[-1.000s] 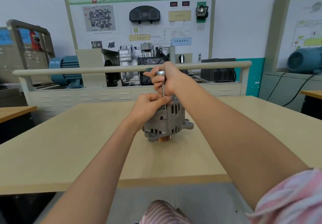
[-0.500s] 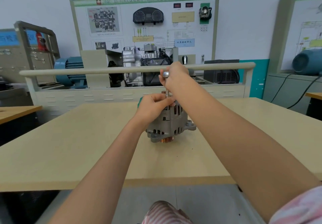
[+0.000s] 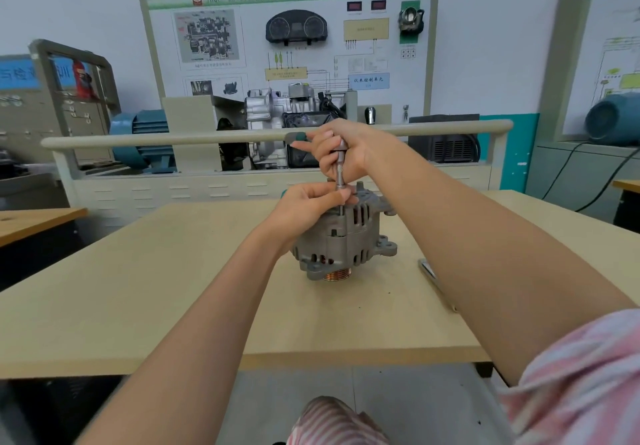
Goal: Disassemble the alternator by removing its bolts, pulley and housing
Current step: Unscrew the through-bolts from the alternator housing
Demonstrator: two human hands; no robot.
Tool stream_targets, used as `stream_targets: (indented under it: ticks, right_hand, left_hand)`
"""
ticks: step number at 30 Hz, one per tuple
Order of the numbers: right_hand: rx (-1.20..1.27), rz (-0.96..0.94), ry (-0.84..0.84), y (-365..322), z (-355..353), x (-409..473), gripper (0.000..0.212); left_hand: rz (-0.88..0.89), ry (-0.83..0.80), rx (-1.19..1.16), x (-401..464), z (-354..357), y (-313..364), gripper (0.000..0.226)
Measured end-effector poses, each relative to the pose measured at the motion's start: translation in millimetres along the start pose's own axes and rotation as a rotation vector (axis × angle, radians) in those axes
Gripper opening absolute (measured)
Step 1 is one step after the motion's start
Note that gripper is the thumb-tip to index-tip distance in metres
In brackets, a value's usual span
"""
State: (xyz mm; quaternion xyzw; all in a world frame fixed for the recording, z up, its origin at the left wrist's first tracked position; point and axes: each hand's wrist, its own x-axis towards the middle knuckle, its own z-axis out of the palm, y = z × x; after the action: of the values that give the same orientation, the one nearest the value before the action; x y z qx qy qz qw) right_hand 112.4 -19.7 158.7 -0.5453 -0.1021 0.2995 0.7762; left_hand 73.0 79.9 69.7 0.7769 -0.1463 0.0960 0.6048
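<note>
Little has moved since the earlier frames: both hands stay on the tool over the alternator, the right hand (image 3: 341, 154) still wrapped round the top of it, with a green handle end (image 3: 294, 137) now poking out to its left.

Alternator (image 3: 343, 237) sits mid-table on the tan tabletop (image 3: 138, 289), pulley side down; copper-coloured pulley (image 3: 336, 275) touches the wood under the grey housing. One mounting ear juts right, another far right near the top.

Socket extension (image 3: 339, 176), a knurled metal shaft, stands upright from the top of the housing. Right hand grips its upper end, fingers curled round, index finger stretched out left. Left hand (image 3: 308, 207) rests on the housing's top left edge and pinches the shaft's lower end between thumb and fingertips. Bolt head itself is hidden by the fingers.

A flat metal tool (image 3: 427, 268) lies on the table right of the alternator, mostly covered by the right forearm; type unclear.

Far side: beige rail (image 3: 173, 140) across a training bench, transmission display board (image 3: 291, 39) on the wall, blue motor (image 3: 145, 136) at far left.
</note>
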Motion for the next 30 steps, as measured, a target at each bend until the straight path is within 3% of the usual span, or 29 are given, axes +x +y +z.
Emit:
stream_targets:
  ticks: [8, 13, 16, 19, 23, 30]
  right_hand:
    - [0.044, -0.127, 0.173, 4, 7, -1, 0.028]
    - [0.283, -0.527, 0.708, 17, 19, 11, 0.017]
    - [0.323, -0.631, 0.797, 19, 19, 18, 0.033]
    - [0.314, -0.563, 0.732, 15, 17, 16, 0.033]
    - [0.312, -0.356, 0.531, 9, 13, 7, 0.027]
    - [0.024, -0.106, 0.189, 4, 7, 5, 0.032]
  left_hand:
    - [0.032, 0.051, 0.021, -1, 2, -3, 0.013]
    - [0.033, 0.141, 0.063, 0, 6, -4, 0.018]
    - [0.023, 0.166, 0.083, 0, 7, -4, 0.025]
    - [0.03, 0.125, 0.062, 0, 5, -2, 0.012]
    - [0.026, 0.035, 0.024, -1, 1, 1, 0.015]
    - [0.007, 0.03, -0.002, -1, 1, 1, 0.019]
